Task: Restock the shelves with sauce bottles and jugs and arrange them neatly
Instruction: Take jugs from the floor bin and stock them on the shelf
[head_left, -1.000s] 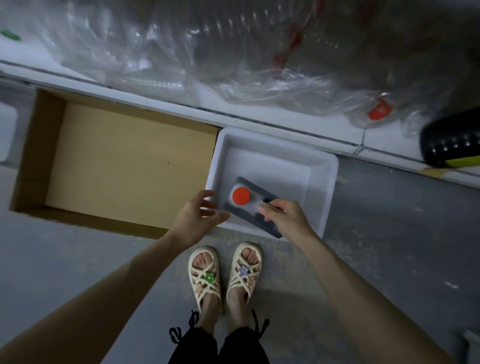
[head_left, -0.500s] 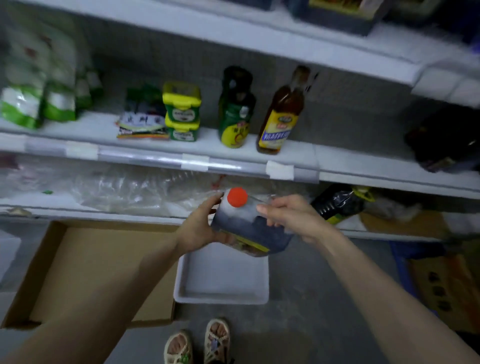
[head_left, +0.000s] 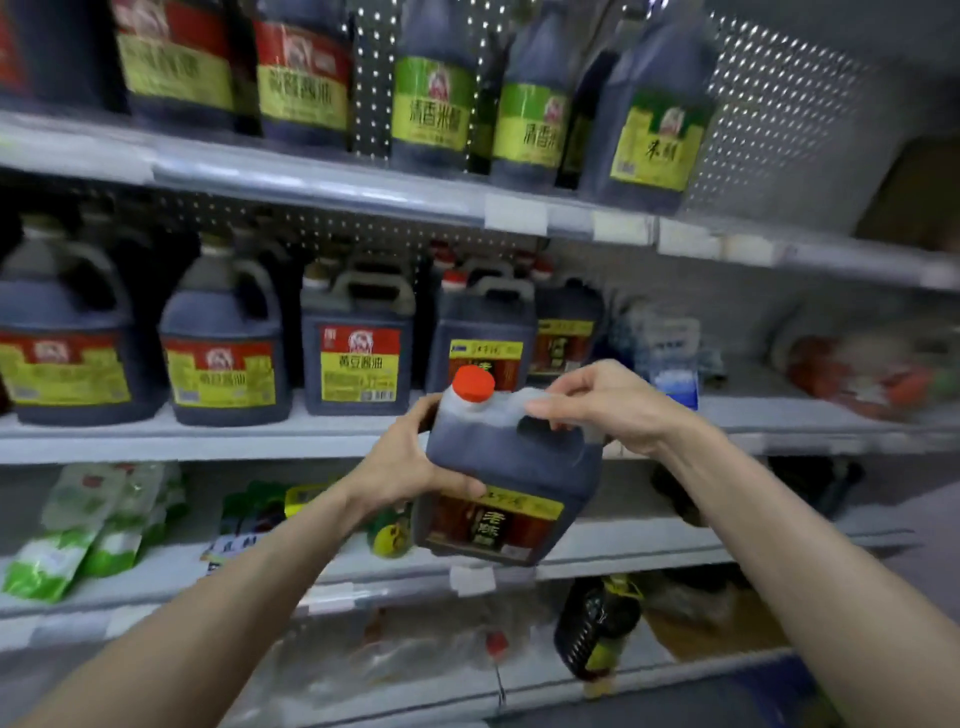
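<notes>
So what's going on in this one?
A person is restocking a shop shelf. Both hands hold one dark sauce jug with a red cap: the right hand grips its top handle and the left hand cups its side. The jug is in the air, tilted, in front of the middle shelf, not yet set down. A jug with a similar label stands on that shelf just behind it, beside other jugs.

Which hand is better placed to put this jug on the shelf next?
Probably the right hand: its fingers curl round the handle on top of the jug, so it can carry the weight. The left hand only holds the side.
</notes>
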